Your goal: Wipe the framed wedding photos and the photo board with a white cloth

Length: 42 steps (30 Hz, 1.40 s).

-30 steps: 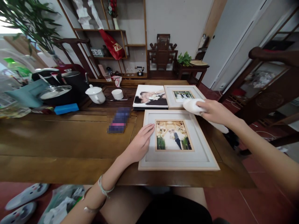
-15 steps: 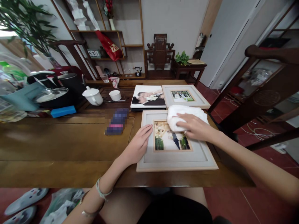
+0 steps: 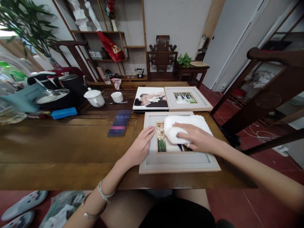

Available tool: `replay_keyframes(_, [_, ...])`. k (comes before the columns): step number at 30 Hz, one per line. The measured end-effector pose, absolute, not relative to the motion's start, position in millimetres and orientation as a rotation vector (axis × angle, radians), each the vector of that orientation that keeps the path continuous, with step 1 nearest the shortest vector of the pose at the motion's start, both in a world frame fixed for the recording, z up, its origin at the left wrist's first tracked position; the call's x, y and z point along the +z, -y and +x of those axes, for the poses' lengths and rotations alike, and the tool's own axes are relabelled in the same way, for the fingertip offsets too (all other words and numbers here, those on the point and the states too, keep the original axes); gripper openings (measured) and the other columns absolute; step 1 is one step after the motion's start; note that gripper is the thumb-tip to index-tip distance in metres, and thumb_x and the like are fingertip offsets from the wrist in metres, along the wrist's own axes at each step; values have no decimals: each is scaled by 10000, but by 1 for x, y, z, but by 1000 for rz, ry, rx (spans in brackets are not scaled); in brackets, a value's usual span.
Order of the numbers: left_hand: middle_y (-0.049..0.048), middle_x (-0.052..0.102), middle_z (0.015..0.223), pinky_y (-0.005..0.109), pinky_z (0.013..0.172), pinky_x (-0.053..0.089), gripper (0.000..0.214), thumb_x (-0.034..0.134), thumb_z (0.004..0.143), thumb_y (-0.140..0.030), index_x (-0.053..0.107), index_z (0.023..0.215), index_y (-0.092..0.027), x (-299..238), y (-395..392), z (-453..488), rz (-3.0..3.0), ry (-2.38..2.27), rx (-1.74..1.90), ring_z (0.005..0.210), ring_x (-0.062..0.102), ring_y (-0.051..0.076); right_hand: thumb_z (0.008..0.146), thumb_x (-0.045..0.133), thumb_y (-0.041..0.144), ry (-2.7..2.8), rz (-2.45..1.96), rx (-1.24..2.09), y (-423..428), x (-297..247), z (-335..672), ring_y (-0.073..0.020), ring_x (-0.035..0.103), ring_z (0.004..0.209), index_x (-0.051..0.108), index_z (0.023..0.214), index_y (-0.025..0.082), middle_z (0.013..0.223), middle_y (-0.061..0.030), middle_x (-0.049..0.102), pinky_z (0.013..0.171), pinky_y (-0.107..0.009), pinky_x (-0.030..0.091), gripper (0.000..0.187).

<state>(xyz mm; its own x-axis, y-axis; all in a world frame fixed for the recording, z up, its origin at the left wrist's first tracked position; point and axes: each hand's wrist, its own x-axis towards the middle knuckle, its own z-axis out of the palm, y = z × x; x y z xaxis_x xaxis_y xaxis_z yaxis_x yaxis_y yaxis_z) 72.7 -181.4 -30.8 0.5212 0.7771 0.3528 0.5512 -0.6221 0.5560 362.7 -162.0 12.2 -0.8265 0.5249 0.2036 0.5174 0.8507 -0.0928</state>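
A picture frame [image 3: 178, 166] with a pale wooden border lies flat near the table's front edge, a photo at its centre. Over the upper right of that photo is a folded white towel [image 3: 187, 123], gripped by my right hand [image 3: 197, 137] and pressed on the frame's face. My left hand [image 3: 142, 144] rests flat along the frame's left side, fingers stretched out and holding nothing. Part of the photo is hidden under the towel and my right hand.
Behind lie a photo album [image 3: 150, 98] and a second framed picture [image 3: 187, 98]. A blurred dark-blue item [image 3: 119, 123] is left of them, near a blue block [image 3: 64, 113], a lidded white cup [image 3: 94, 97] and a small white bowl [image 3: 117, 97]. A wooden chair [image 3: 268, 91] stands right.
My right hand has moved the towel toward me and slightly left, over more of the photo. My left hand stays at the frame's left side.
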Motion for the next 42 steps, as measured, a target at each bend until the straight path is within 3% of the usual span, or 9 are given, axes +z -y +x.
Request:
replay_keyframes(3, [142,405,1483,492,1184,253,472,293,960,-139,425,1413,-127,-31,182,73,2382,-1120,798,1409,311,237,736,499,61,2710,-855,-79,134,10,364,-314,326,1374,573,1109,181,1480,-188,375,1063,-567,325,399])
replay_keyframes(6, [155,396,1486,475,1188,250,469,281,963,-144,427,1407,-98,-30,182,73,2379,-1124,777,1414,301,231,746,484,77,2617,-956,-121,113,10,360,-325,331,1370,545,1143,150,1398,-222,461,1068,-581,299,408])
replay_keyframes(10, [128,403,1487,481,1183,261,469,290,966,-142,420,1417,-145,-31,181,72,2388,-1105,808,1412,307,224,746,463,69,2685,-957,-33,107,9,356,-306,338,1368,523,1182,169,1377,-187,491,1064,-573,305,451])
replay_keyframes(14, [116,411,1486,511,1169,282,483,306,959,-129,413,1427,-182,-32,181,72,2399,-1092,836,1405,324,242,750,463,63,2787,-885,106,135,12,356,-297,335,1369,542,1173,190,1471,-178,393,1069,-566,313,449])
replay_keyframes(20, [126,419,1478,514,1170,278,484,306,957,-125,412,1427,-171,-33,181,72,2408,-1083,841,1401,327,241,694,473,44,2921,-850,358,214,42,353,-269,420,1324,562,1145,228,1398,-146,498,1023,-466,422,495])
replay_keyframes(23, [127,420,1477,515,1172,275,483,310,954,-124,424,1421,-170,-33,180,72,2407,-1084,836,1402,326,245,643,489,42,2940,-767,398,242,51,348,-253,430,1318,573,1125,266,1399,-101,506,1042,-427,416,538])
replay_keyframes(30, [131,412,1481,513,1173,271,481,307,958,-132,412,1427,-163,-32,180,72,2410,-1083,822,1405,320,244,687,512,62,2921,-786,151,213,22,351,-338,332,1370,594,1147,228,1450,-135,440,1081,-615,269,496])
replay_keyframes(37, [110,406,1490,521,1170,275,489,311,962,-132,398,1438,-199,-31,182,72,2384,-1075,839,1404,323,242,717,500,21,2717,-979,-218,129,13,363,-311,319,1380,591,1152,208,1425,-138,462,1101,-596,220,482])
replay_keyframes(42, [117,388,1499,524,1175,260,483,298,968,-140,393,1439,-191,-30,182,71,2378,-1080,821,1414,303,239,812,569,152,2758,-1034,-171,107,14,357,-361,282,1388,596,1153,212,1450,-137,435,1055,-657,230,348])
